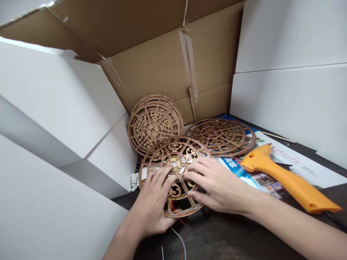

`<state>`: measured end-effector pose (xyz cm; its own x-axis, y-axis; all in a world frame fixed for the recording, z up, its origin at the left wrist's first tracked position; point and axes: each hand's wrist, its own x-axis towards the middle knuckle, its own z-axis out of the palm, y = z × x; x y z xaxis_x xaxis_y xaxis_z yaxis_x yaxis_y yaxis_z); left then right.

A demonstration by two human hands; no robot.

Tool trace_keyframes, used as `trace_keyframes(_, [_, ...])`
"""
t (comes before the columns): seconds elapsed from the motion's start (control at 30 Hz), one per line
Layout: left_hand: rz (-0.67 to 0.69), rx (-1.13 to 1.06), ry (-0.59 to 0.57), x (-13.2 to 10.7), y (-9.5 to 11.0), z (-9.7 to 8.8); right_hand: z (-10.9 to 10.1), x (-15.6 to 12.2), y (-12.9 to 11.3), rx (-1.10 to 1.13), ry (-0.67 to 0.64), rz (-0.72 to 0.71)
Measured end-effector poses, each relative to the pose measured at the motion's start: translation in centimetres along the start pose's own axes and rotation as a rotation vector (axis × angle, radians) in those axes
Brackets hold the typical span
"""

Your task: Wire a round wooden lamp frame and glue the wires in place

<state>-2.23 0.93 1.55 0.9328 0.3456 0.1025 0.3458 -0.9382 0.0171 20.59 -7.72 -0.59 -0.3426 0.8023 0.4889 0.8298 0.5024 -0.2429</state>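
Well, a fretwork wooden disc (pixel 173 151) is being worked on right under the fingers, with both hands on it. The left hand (pixel 150 202) is laid over its lower left side, the left fingers (pixel 162 177) spread wide, their tips reaching in towards the central hub. From the other side the right hand (pixel 217 184) is brought across, the right fingers (pixel 197 169) splayed and flat near the hub, the thumb kept low on the rim. No pinch is seen on either side, and it cannot be told whether the disc is being lifted or only pressed down.

The piece looks light but thin and fragile: the narrow laser-cut spokes could be snapped if squeezed, so it would best be taken by the outer rim or the solid hub. Red and white wires (pixel 181 231) trail from it below the fingers, and they could be snagged.

Beyond the fingertips, a stack of similar discs (pixel 154 124) leans against the cardboard box wall (pixel 162 72), and a further disc (pixel 219 137) lies flat just past the right fingers, on printed leaflets (pixel 238 169). To the right of the right wrist an orange-handled scraper (pixel 290 178) is lying, while white board panels (pixel 54 108) crowd in on the left.
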Motion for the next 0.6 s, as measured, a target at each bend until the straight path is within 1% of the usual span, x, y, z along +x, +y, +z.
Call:
trace_keyframes(0.13, [-0.007, 0.022, 0.007, -0.1, -0.1, 0.2, -0.2, 1.4, 0.5, -0.086, -0.116, -0.100])
trace_keyframes(0.2, [-0.015, 0.022, 0.000, -0.1, -0.2, 0.3, -0.4, 1.7, 0.9, -0.120, -0.151, -0.147])
trace_keyframes(0.33, [-0.023, -0.002, -0.007, 0.0, -0.2, 0.3, -0.7, 2.2, 1.7, -0.173, -0.174, -0.244])
trace_keyframes(0.47, [-0.037, -0.012, -0.017, -0.1, -0.1, 0.1, -0.9, 3.3, 2.3, -0.201, -0.183, -0.345])
trace_keyframes(0.6, [-0.046, -0.018, -0.033, -0.2, -0.2, 0.1, -1.1, 4.4, 2.5, -0.205, -0.204, -0.404])
